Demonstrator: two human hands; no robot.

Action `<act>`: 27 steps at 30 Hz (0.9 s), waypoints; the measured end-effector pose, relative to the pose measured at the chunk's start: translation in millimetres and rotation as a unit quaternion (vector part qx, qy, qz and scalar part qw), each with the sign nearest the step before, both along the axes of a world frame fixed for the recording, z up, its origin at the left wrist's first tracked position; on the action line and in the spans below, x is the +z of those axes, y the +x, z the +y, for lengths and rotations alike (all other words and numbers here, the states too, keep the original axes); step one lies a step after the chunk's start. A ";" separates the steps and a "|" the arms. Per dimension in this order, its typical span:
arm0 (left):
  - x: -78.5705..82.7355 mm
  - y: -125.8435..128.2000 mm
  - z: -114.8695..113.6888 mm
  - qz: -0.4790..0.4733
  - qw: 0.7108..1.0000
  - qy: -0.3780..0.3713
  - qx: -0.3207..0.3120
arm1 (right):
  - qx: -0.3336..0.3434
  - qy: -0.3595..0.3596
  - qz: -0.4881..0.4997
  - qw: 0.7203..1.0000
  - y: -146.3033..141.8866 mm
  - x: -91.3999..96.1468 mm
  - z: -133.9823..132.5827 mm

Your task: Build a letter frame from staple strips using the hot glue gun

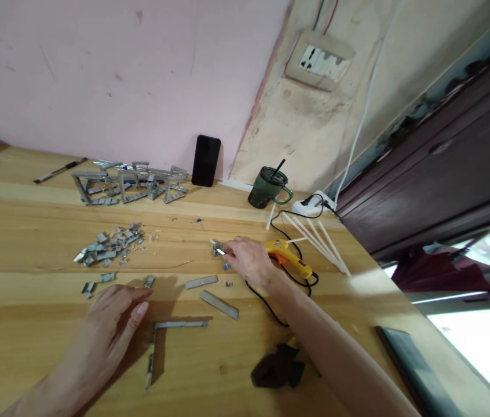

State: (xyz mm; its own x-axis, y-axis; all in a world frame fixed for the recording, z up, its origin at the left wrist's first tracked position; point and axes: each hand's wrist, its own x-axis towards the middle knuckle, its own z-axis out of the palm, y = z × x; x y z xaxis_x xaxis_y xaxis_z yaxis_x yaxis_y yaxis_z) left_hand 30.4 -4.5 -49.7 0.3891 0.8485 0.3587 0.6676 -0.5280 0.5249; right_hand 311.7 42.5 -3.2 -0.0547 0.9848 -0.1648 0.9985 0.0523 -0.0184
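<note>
My left hand point(112, 321) hovers low over the table at the left front. Its thumb stands apart from the fingers, and it holds nothing. Just beyond its fingertips lies a short grey staple piece point(149, 281). An L-shaped frame of staple strips point(182, 324) lies to its right. My right hand point(249, 259) reaches to the table's middle, its fingers pinched at a small shiny metal piece point(218, 249) in a little cluster; the fingertips are partly hidden. Two straight staple strips, one flat point(202, 282) and one slanted point(219, 304), lie nearer to me.
A pile of staple pieces point(112, 246) lies left, with metal frames point(132, 184) behind it. A black phone point(206, 161) leans on the wall beside a green mug point(266, 186). A yellow glue gun point(288, 258), its cord, white glue sticks point(314, 240) and pliers point(273, 369) lie right.
</note>
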 end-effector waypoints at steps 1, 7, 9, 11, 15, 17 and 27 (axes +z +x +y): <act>0.6 -0.1 0.2 0.005 1.000 -0.001 0.000 | 0.001 -0.001 -0.001 1.000 0.2 -0.8 0.4; 1.5 -0.3 1.0 0.000 1.000 -0.010 0.011 | 0.005 0.007 0.000 1.000 1.8 -1.5 -1.7; 0.7 0.4 0.7 -0.014 1.000 -0.010 0.011 | 0.006 0.014 0.004 1.000 2.3 0.1 -3.9; 0.3 1.1 0.3 -0.022 1.000 -0.012 0.014 | 0.002 0.029 0.008 1.000 1.8 2.3 -6.9; 0.0 1.6 0.5 -0.020 1.000 -0.017 0.018 | 0.029 0.050 0.025 0.998 -6.4 5.3 -16.5; -0.5 1.3 1.0 -0.016 1.000 -0.016 0.016 | 0.074 0.040 0.039 0.996 -14.2 4.9 -22.4; -2.0 0.0 1.3 -0.007 0.999 -0.026 0.024 | 0.186 -0.007 0.055 0.981 -36.8 -4.8 -29.9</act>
